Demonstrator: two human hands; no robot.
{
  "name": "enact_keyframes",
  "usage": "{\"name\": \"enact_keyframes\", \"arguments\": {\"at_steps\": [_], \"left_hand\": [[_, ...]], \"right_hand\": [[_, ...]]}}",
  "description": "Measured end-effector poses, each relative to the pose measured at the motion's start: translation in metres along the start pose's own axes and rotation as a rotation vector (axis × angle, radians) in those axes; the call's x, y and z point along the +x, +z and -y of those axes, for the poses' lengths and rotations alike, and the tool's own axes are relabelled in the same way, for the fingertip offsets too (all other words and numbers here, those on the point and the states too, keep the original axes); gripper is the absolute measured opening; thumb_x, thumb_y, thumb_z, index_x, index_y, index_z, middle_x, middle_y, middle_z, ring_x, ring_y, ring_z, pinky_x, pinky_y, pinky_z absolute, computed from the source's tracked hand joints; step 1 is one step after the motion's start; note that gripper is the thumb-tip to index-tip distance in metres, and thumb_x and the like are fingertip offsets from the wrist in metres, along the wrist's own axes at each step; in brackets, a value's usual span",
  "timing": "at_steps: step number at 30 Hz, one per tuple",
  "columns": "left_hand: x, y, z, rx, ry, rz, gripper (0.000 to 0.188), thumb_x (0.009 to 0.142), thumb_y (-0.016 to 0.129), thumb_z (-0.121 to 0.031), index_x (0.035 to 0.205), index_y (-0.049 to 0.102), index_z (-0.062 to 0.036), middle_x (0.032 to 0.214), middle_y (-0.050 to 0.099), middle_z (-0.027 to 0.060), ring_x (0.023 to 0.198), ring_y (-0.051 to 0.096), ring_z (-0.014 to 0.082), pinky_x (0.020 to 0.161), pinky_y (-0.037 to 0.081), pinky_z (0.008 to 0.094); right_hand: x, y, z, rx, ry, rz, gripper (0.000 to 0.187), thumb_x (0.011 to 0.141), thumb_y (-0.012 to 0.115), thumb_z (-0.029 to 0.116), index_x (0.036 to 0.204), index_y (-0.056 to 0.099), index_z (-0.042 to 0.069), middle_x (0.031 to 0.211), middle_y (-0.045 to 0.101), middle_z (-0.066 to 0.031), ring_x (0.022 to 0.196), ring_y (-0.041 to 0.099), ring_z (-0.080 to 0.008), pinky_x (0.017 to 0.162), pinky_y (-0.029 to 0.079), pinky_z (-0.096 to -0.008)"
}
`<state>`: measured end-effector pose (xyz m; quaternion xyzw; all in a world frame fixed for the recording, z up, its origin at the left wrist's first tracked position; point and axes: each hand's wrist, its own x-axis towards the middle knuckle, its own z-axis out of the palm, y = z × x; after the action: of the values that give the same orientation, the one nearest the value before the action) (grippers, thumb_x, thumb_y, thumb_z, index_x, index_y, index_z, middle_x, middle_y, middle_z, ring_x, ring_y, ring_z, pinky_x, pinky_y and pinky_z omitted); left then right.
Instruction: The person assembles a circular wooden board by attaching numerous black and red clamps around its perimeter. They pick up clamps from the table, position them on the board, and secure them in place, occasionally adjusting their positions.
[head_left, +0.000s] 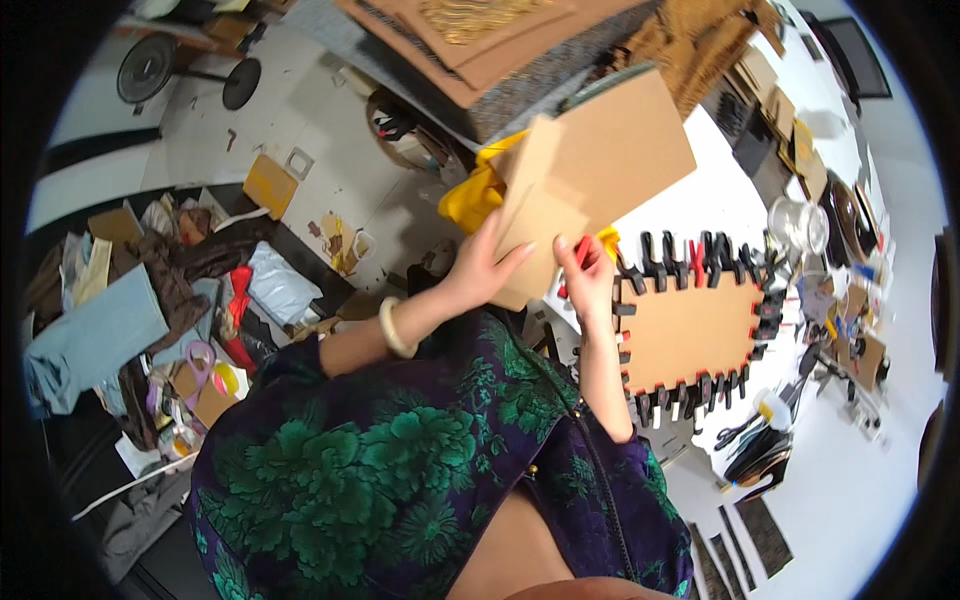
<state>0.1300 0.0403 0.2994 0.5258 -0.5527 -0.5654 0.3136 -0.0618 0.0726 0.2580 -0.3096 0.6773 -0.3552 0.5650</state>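
Note:
My left hand point(478, 264), with a pale bangle at its wrist, is closed on a few thin tan sheets point(545, 215) that look like card or leather. The sheets are tilted and slightly blurred. At their right edge, my right hand point(590, 278) is closed around a red clip point(582, 250), mostly hidden by the fingers; its thumb is at the sheets. Just right of that hand lies a tan rectangular panel point(690, 335), with many black clamps point(665, 262) and a few red ones gripping its edges all round.
Behind my hands, a larger tan board point(625, 150) lies on the white table point(715, 190), beside yellow cloth point(475, 195). Stacked brown sheets point(480, 60) stand at the far side. A clear spool point(797, 225) and scissors point(738, 432) are to the right. Cluttered bins point(170, 290) fill the left.

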Motion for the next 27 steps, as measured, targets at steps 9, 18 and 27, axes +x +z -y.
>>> {"name": "enact_keyframes", "arguments": {"at_steps": [9,18,27], "left_hand": [[0.022,-0.194,0.249,0.056,-0.583,-0.744,0.065,0.096,0.064,-0.031,0.146,0.037,0.0005,0.137,0.055,0.0223,0.123,0.056,0.0361,0.103,0.045,0.0431],[0.080,-0.171,0.232,-0.074,-0.726,-0.230,0.040,0.088,0.069,-0.021,0.122,0.063,0.0002,0.119,0.066,0.0135,0.110,0.061,0.0245,0.097,0.048,0.0366],[0.044,-0.157,0.137,-0.267,-0.313,-0.046,0.008,0.096,0.062,-0.007,0.101,0.064,-0.0015,0.095,0.067,0.0038,0.090,0.063,0.0121,0.083,0.051,0.0265]], "right_hand": [[0.144,-0.100,-0.030,-0.622,0.181,-0.510,0.061,0.075,0.089,0.038,0.107,0.064,-0.008,0.077,0.065,-0.0092,0.061,0.062,-0.0169,0.056,0.052,-0.0302],[0.208,-0.102,-0.006,-0.073,0.583,-0.344,0.028,0.077,0.088,0.025,0.073,0.065,0.009,0.054,0.050,0.0011,0.037,0.041,-0.0107,0.037,0.033,-0.0255],[0.150,-0.140,0.036,0.319,0.330,-0.436,0.015,0.099,0.065,0.022,0.086,0.062,0.014,0.066,0.056,0.0058,0.053,0.046,-0.0057,0.046,0.034,-0.0204]]}}
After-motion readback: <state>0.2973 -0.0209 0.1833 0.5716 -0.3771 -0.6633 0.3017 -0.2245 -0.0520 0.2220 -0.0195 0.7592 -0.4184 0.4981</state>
